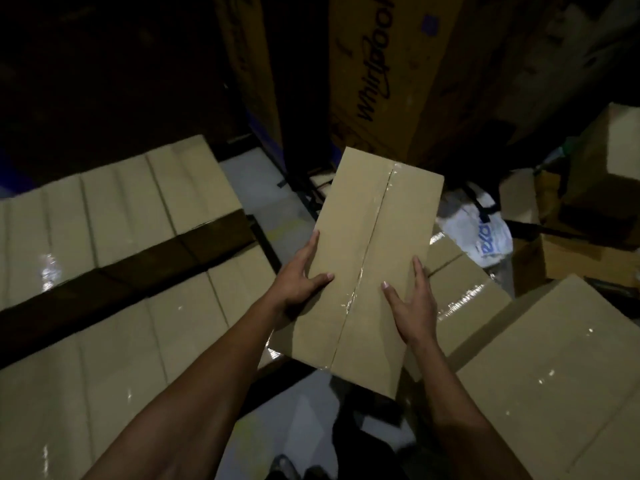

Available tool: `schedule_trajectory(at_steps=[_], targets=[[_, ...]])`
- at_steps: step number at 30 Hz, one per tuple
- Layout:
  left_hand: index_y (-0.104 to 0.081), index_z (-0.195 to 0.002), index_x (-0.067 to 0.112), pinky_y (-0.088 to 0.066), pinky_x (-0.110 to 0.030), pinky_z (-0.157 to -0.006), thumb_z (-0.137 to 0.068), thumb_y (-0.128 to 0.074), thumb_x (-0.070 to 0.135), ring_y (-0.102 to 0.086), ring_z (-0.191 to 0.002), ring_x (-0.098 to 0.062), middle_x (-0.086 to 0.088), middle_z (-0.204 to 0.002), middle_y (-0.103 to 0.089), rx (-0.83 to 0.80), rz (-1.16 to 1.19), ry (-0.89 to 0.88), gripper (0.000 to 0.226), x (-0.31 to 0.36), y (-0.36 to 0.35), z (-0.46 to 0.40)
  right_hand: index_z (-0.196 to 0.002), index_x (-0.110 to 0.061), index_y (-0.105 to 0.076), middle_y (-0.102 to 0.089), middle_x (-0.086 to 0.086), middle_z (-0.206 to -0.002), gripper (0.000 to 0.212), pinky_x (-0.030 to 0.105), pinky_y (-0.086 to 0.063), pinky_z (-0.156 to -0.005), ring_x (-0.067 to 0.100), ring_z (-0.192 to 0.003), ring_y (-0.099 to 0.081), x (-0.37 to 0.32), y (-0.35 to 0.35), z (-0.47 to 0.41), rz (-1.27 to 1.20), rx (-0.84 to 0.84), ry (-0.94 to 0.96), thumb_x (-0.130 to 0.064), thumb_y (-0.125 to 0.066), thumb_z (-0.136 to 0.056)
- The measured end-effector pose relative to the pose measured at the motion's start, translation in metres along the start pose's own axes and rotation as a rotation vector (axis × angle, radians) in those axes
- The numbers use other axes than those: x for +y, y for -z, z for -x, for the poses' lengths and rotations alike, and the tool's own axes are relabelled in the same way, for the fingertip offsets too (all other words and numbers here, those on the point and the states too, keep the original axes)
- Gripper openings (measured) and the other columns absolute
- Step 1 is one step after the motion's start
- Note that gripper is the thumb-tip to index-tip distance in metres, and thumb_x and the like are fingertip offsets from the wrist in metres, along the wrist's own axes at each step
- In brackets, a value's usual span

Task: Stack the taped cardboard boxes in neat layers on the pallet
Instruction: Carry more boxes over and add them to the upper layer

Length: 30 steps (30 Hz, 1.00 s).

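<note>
Now both hands (left (pixel 300 275), right (pixel 412 306)) hold a taped box (pixel 363 237).

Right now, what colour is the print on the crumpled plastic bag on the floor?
Blue print on the white plastic bag, clearest in the head view.
</note>
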<state>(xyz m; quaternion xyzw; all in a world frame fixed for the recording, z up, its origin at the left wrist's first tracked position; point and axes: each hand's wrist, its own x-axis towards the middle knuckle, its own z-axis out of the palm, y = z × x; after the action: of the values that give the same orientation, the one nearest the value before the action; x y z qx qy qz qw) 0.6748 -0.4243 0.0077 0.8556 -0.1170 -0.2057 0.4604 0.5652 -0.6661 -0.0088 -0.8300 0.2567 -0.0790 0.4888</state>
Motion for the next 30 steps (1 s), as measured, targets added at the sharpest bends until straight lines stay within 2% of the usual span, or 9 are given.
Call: schedule_trajectory(at_steps=[3, 8, 12, 16, 21, 26, 30], targets=[[-0.01, -0.162, 0.05, -0.026, -0.029, -0.119, -0.09, -0.078, 0.044, -0.028, -0.148, -0.008, 0.014, -0.168, -0.024, 0.129, 0.028, 0.033, 0.099, -0.032, 0.041, 0.06, -0.161, -0.044, -0.021, -0.033, -0.011, -0.166, 0.093, 0.045, -0.038, -0.117, 0.019, -0.148, -0.039, -0.031, -0.034, 0.036, 0.061, -0.078, 0.051, -0.054, -0.076, -0.088], [-0.016, -0.16, 0.053, -0.022, -0.039, -0.127, -0.087, -0.079, 0.05, -0.021, -0.155, -0.008, 0.015, -0.17, -0.021, 0.29, 0.092, 0.097, 0.097, -0.078, 0.09, 0.157, -0.16, -0.047, -0.017, -0.032, -0.01, -0.167, 0.096, 0.054, -0.039, -0.117, 0.023, -0.149, -0.038, -0.068, -0.09, 0.094, 0.115, -0.224, 0.151, -0.063, -0.073, -0.084], [-0.018, -0.161, 0.05, -0.022, -0.033, -0.126, -0.087, -0.079, 0.046, -0.023, -0.154, -0.007, 0.016, -0.169, -0.023, 0.411, 0.13, 0.135, 0.096, -0.108, 0.119, 0.224, -0.162, -0.044, -0.018, -0.034, -0.011, -0.166, 0.095, 0.049, -0.041, -0.115, 0.022, -0.145, -0.043, -0.097, -0.128, 0.133, 0.123, -0.333, 0.221, -0.06, -0.074, -0.086], [-0.016, -0.158, 0.059, -0.024, -0.043, -0.128, -0.082, -0.076, 0.06, -0.022, -0.155, -0.009, 0.016, -0.169, -0.023, 0.508, 0.126, 0.193, 0.097, -0.133, 0.143, 0.278, -0.164, -0.038, -0.02, -0.031, -0.007, -0.167, 0.093, 0.049, -0.038, -0.116, 0.025, -0.147, -0.039, -0.123, -0.164, 0.165, 0.162, -0.428, 0.31, -0.054, -0.074, -0.089], [-0.014, -0.155, 0.063, -0.026, -0.048, -0.127, -0.082, -0.075, 0.06, -0.022, -0.156, -0.011, 0.017, -0.169, -0.021, 0.616, 0.151, 0.26, 0.095, -0.153, 0.167, 0.329, -0.163, -0.044, -0.013, -0.027, -0.007, -0.169, 0.097, 0.055, -0.037, -0.117, 0.027, -0.15, -0.035, -0.141, -0.211, 0.19, 0.169, -0.579, 0.359, -0.059, -0.073, -0.088], [-0.013, -0.158, 0.059, -0.027, -0.047, -0.126, -0.086, -0.075, 0.057, -0.022, -0.156, -0.012, 0.015, -0.17, -0.02, 0.722, 0.152, 0.356, 0.096, -0.168, 0.182, 0.372, -0.162, -0.048, -0.011, -0.024, -0.008, -0.17, 0.1, 0.059, -0.038, -0.116, 0.029, -0.151, -0.034, -0.159, -0.255, 0.203, 0.184, -0.723, 0.434, -0.065, -0.072, -0.085], [-0.012, -0.161, 0.053, -0.026, -0.046, -0.126, -0.088, -0.075, 0.054, -0.02, -0.156, -0.013, 0.011, -0.171, -0.02, 0.782, 0.159, 0.41, 0.097, -0.184, 0.193, 0.404, -0.162, -0.048, -0.012, -0.023, -0.007, -0.171, 0.098, 0.058, -0.037, -0.116, 0.029, -0.152, -0.032, -0.171, -0.29, 0.221, 0.191, -0.805, 0.489, -0.063, -0.072, -0.086]])
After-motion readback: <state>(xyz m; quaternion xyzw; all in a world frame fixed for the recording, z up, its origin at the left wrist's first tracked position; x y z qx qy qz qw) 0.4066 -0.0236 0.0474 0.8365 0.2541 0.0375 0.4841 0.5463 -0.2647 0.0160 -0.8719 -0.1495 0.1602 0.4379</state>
